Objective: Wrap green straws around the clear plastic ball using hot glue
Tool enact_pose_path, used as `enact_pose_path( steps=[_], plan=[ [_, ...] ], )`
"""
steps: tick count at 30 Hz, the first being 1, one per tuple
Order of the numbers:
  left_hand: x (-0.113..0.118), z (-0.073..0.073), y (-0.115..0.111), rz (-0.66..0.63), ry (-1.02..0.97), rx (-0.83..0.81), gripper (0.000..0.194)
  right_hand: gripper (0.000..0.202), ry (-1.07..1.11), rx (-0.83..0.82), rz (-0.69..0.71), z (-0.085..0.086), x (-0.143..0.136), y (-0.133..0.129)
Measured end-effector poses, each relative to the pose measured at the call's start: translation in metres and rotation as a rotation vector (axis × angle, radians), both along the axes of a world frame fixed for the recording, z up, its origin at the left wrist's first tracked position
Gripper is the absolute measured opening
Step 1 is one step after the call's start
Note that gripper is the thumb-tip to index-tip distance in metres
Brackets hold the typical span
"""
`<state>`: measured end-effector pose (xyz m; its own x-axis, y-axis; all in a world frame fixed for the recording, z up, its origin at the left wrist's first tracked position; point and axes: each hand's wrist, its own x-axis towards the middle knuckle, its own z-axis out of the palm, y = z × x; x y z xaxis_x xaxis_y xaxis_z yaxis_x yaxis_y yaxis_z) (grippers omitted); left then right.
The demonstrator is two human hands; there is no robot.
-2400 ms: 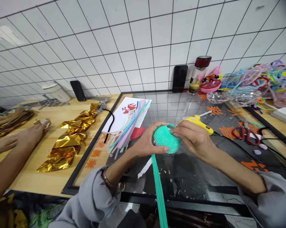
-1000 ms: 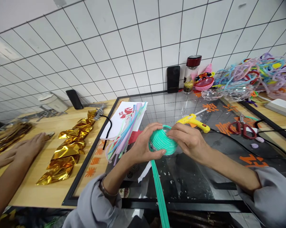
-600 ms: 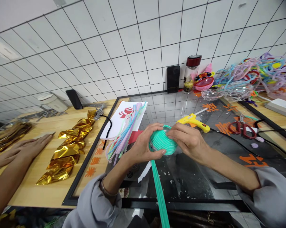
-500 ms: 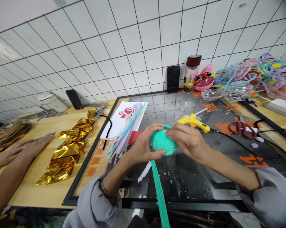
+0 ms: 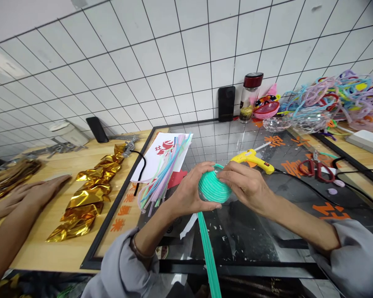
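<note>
While the left hand [image 5: 189, 190] curves, thumb spread wide, around a ridged green ball [image 5: 213, 189] above the dark tabletop [image 5: 251, 238], the right hand [image 5: 247, 182] pinches its upper right edge, fingers bunched. Near the wall [image 5: 186, 62], a red-lidded bottle [image 5: 250, 95] holds yellowish contents [image 5: 245, 113]

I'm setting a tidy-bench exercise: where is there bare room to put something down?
Mainly the glass top behind the green-wrapped ball, between the white paper and the yellow glue gun. A smaller patch is the wooden table between the gold foil and the co-worker's forearm. The right is crowded: colourful tangle and bottle at the back, red scissors nearer.
</note>
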<state>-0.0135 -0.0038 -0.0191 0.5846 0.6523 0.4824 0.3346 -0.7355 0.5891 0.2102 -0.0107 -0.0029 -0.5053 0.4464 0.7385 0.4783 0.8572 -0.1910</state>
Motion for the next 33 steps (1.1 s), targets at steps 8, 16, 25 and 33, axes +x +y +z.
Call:
enact_pose_path(
  steps=[8, 16, 25, 33],
  plan=[
    [0.001, 0.001, -0.001, 0.029, 0.068, -0.02, 0.106, 0.02, 0.008, -0.008, 0.006, -0.001, -0.001, 0.0],
    [0.001, -0.001, 0.001, 0.004, 0.051, 0.037, 0.1, 0.019, 0.018, 0.028, 0.012, 0.0, -0.003, -0.002],
    [0.0, -0.007, 0.002, -0.005, 0.002, 0.057, 0.098, 0.018, 0.055, 0.039, 0.022, 0.001, -0.006, -0.003],
    [0.002, -0.008, 0.001, 0.011, -0.023, -0.013, 0.095, 0.019, 0.054, 0.002, 0.007, 0.0, -0.006, -0.004]
  ],
)
